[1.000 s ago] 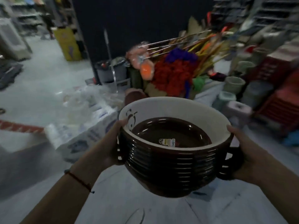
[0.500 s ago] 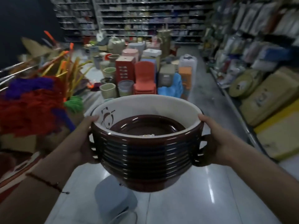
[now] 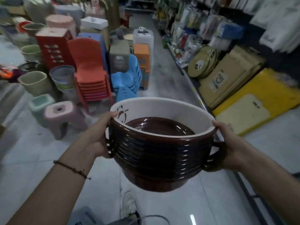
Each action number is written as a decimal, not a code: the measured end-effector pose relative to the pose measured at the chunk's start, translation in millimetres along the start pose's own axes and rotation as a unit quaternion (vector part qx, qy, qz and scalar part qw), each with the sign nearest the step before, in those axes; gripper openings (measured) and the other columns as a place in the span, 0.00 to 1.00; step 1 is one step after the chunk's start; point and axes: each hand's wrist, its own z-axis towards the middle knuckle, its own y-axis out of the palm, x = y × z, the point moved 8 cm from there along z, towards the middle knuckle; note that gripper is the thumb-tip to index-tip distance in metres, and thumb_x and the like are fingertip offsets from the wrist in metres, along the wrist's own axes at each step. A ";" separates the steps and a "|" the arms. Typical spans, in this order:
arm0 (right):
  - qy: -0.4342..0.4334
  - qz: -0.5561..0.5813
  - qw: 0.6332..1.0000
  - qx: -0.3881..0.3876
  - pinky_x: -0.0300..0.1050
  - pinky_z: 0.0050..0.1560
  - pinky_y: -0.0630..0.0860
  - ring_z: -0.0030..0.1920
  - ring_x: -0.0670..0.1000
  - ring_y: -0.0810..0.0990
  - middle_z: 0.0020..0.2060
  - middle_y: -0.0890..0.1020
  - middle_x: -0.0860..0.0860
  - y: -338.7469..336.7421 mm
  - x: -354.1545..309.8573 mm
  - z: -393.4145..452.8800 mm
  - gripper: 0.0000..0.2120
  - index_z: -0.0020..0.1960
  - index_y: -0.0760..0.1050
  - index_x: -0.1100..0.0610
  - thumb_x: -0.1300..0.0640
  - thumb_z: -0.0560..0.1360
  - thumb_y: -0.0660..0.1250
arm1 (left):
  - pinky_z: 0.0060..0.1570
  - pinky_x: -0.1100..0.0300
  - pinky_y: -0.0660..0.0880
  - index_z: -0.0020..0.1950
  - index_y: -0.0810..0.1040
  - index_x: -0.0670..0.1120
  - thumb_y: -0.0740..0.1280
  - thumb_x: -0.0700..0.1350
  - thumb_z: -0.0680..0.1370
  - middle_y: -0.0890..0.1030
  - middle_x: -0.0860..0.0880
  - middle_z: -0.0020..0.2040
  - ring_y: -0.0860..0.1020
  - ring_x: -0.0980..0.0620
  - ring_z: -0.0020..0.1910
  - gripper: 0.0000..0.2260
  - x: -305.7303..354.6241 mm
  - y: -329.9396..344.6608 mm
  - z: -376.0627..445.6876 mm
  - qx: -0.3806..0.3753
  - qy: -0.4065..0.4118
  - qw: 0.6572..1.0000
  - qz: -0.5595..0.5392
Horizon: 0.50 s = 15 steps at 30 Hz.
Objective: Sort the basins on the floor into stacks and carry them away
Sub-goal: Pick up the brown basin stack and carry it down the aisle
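A stack of brown basins (image 3: 155, 153) with a white inside and looped side handles is carried at chest height, above the tiled floor. My left hand (image 3: 99, 135) grips its left handle, with the thumb over the rim. My right hand (image 3: 230, 143) grips the right handle, thumb on the rim too. Several nested rims show as ridges down the stack's side. A small dark drawing marks the inner wall at the left.
An aisle (image 3: 164, 75) runs ahead. On the left stand stacked orange chairs (image 3: 90, 73), blue chairs (image 3: 128, 78), a pink stool (image 3: 60, 112) and buckets (image 3: 34, 83). Shelves with boards (image 3: 253, 101) line the right. My shoe (image 3: 129, 207) shows below.
The view has swung right, from the coloured dusters to the aisle, and has moved forward toward the chairs. Both hands keep the same hold on the stack.
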 end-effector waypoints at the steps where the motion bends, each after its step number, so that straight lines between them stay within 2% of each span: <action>1: -0.005 0.013 1.000 0.008 0.66 0.50 0.75 0.54 0.68 0.74 0.58 0.74 0.66 4.9 -16.3 9.4 0.44 0.67 0.69 0.57 0.36 0.59 0.74 | 0.38 0.50 0.72 0.60 0.77 0.53 0.70 0.63 0.66 0.76 0.40 0.56 0.75 0.42 0.49 0.25 18.8 13.8 16.4 -0.006 -0.005 1.000 0.005; 3: -0.014 0.047 0.999 0.017 0.64 0.48 0.77 0.54 0.68 0.74 0.58 0.74 0.66 11.0 -47.9 23.0 0.39 0.65 0.71 0.56 0.36 0.61 0.73 | 0.36 0.51 0.72 0.61 0.76 0.52 0.70 0.62 0.67 0.76 0.42 0.51 0.75 0.43 0.46 0.25 57.9 42.2 45.6 -0.021 -0.003 1.000 0.023; 5: -0.009 0.089 0.996 0.021 0.64 0.50 0.77 0.55 0.68 0.74 0.58 0.74 0.66 10.4 -71.4 29.9 0.36 0.62 0.73 0.56 0.36 0.62 0.74 | 0.37 0.50 0.72 0.64 0.76 0.52 0.70 0.62 0.67 0.77 0.42 0.51 0.76 0.43 0.47 0.28 90.8 70.0 66.0 -0.029 -0.006 0.998 0.052; 8: -0.004 0.128 0.992 0.016 0.65 0.55 0.74 0.56 0.69 0.73 0.59 0.73 0.66 4.2 -108.7 46.1 0.37 0.64 0.71 0.55 0.37 0.62 0.74 | 0.37 0.51 0.72 0.62 0.76 0.50 0.72 0.62 0.65 0.78 0.41 0.51 0.77 0.42 0.47 0.29 133.9 116.1 92.3 -0.058 -0.013 0.994 0.087; 12: 0.022 0.155 0.987 0.025 0.67 0.59 0.71 0.55 0.70 0.73 0.58 0.73 0.66 -11.0 -162.0 92.2 0.35 0.62 0.73 0.55 0.37 0.62 0.74 | 0.39 0.46 0.75 0.67 0.73 0.54 0.78 0.60 0.46 0.76 0.38 0.58 0.75 0.37 0.53 0.48 175.0 170.8 137.6 -0.087 -0.020 0.990 0.113; 15: 0.030 0.161 0.986 0.019 0.66 0.61 0.69 0.56 0.69 0.73 0.58 0.73 0.66 -17.6 -211.6 143.7 0.35 0.60 0.74 0.54 0.36 0.60 0.74 | 0.43 0.40 0.76 0.66 0.73 0.55 0.80 0.59 0.39 0.76 0.37 0.61 0.75 0.35 0.56 0.54 204.0 210.1 181.1 -0.090 -0.015 0.987 0.133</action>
